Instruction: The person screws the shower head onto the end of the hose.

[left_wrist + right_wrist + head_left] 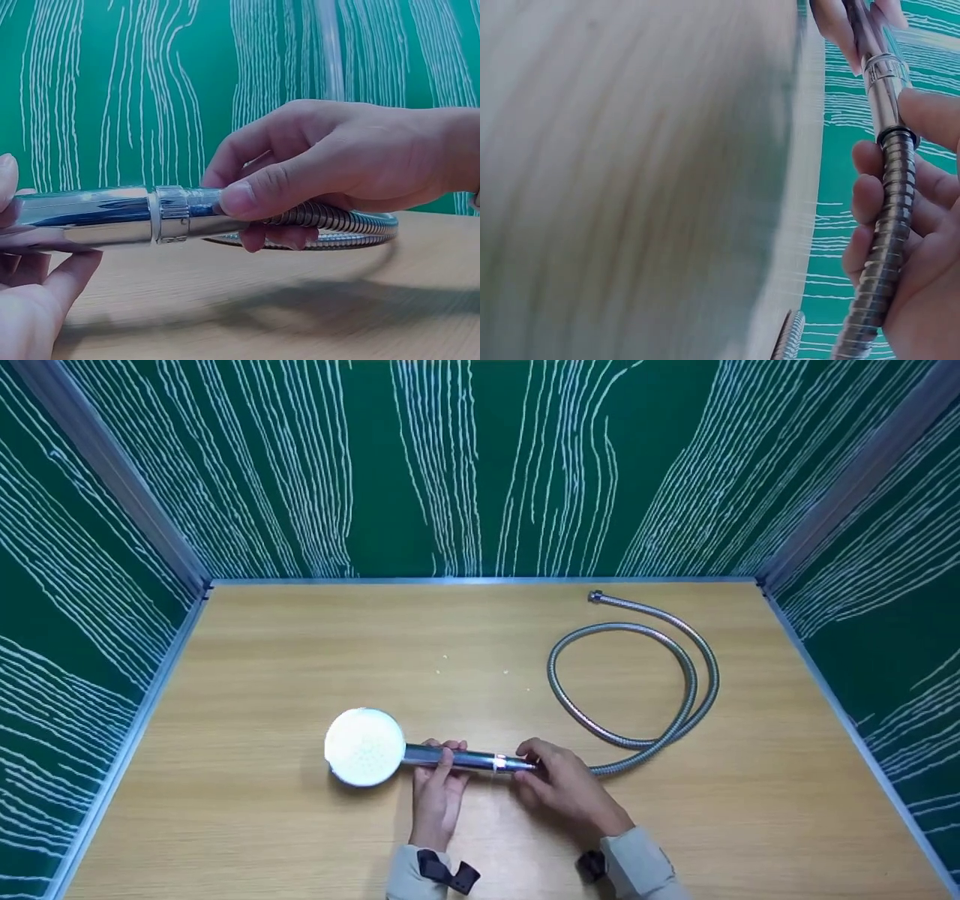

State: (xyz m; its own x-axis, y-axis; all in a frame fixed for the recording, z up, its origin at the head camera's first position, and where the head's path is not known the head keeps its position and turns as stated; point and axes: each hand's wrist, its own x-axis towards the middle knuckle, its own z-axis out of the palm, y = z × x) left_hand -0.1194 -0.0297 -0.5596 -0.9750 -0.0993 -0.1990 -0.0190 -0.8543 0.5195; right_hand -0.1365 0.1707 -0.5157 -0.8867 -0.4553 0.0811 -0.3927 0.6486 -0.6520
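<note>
The left hand is closed round the smooth chrome cylindrical handle of a shower head, its thumb laid over the top and its fingertips showing on the far side. The right hand is curled round the tapered chrome end fitting and the first stretch of a ribbed silver metal hose, with the thumb on the fitting and the fingers under the hose. The hands are near each other but apart, and the fitting's ridged collar meets the handle's end between them. A thin pale ring shows at that joint; how tightly the parts sit together, I cannot tell.

The shower head's round white face points upward, to the left of the left hand. In the left wrist view the handle is raised above the light brown wooden tabletop.

From the right hand the hose runs right and loops on the wood, its free end nut near the back edge, where a green wall with white wavy lines rises. A broad stretch of tabletop separates the hands from that edge, and both side edges are well apart from them.
</note>
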